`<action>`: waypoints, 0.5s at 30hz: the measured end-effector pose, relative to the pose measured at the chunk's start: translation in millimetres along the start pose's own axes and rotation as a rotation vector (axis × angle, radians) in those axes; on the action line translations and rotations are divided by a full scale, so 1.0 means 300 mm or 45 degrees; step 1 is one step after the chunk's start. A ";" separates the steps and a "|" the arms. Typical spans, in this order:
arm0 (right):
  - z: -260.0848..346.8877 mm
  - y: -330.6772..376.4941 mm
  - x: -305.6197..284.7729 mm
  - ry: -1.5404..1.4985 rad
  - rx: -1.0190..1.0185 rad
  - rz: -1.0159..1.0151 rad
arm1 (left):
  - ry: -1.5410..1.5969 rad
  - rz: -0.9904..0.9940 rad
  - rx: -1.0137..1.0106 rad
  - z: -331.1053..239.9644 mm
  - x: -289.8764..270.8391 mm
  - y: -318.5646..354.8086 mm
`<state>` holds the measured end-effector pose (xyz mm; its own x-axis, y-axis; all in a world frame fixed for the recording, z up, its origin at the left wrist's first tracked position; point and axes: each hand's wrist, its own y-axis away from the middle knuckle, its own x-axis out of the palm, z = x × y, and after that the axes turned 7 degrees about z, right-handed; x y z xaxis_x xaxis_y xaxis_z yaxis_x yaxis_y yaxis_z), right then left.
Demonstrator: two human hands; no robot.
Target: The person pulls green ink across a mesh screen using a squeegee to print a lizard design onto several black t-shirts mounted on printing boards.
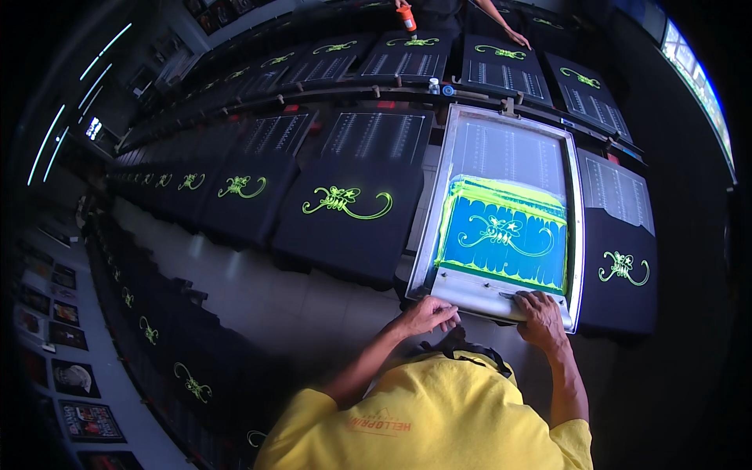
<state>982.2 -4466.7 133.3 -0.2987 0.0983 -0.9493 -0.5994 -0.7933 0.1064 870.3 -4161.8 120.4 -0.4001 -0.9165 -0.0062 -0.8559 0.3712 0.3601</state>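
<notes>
A silver screen-printing frame (578, 235) lies over a printing board in front of me. Its blue mesh carries a scroll-and-flower stencil, and yellow-green ink (509, 193) is banked beyond the design. Across the near end of the frame rests a wide metal squeegee (479, 291). My right hand (542, 317) is closed over its right part, fingers on top. Close to the frame's near left corner, my left hand (429, 315) is curled with its fingers together; whether anything is inside them is hidden.
Dark shirts with yellow-green prints lie in rows on boards; one shirt (345, 227) is left of the frame, another (623, 274) right. A rail (313, 92) runs behind. Across it, another person's hand (517, 37) is over a shirt, beside an orange heat gun (406, 19).
</notes>
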 end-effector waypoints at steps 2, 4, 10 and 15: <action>-0.059 0.003 -0.029 0.038 0.110 0.127 | 0.014 0.151 -0.052 -0.005 0.048 -0.034; -0.043 -0.042 -0.026 0.062 0.161 0.106 | -0.047 0.260 -0.120 0.013 0.067 -0.053; -0.028 -0.044 0.058 0.177 0.151 -0.155 | 0.267 0.399 -0.254 0.203 0.241 -0.220; -0.052 -0.104 0.027 0.182 0.171 -0.259 | 0.651 0.212 -0.328 0.241 0.292 -0.273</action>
<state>1010.1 -4450.7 117.7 -0.0602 0.1538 -0.9863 -0.7323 -0.6783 -0.0611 881.7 -4261.7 22.8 -0.2589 -0.8281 0.4972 -0.6626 0.5268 0.5325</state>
